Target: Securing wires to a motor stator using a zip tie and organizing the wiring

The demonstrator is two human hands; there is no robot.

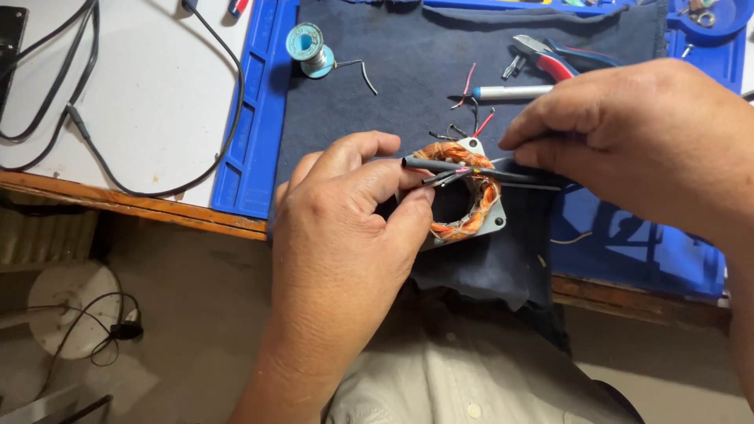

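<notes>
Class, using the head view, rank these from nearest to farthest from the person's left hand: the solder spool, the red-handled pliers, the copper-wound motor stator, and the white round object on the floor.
1. Copper-wound motor stator: held against the left hand.
2. Solder spool: above, on the dark cloth.
3. Red-handled pliers, upper right, and white round object, lower left: too close to call.

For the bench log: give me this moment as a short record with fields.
Left hand: left hand grips the motor stator, a copper-wound ring in a metal frame
Right hand: right hand pinches the dark sleeved wires that lie across the stator
Work surface: dark cloth over a blue mat
Nearby tools: solder spool, red-handled pliers, a pen-shaped tool
Loose bits: red and black wire offcuts
</notes>
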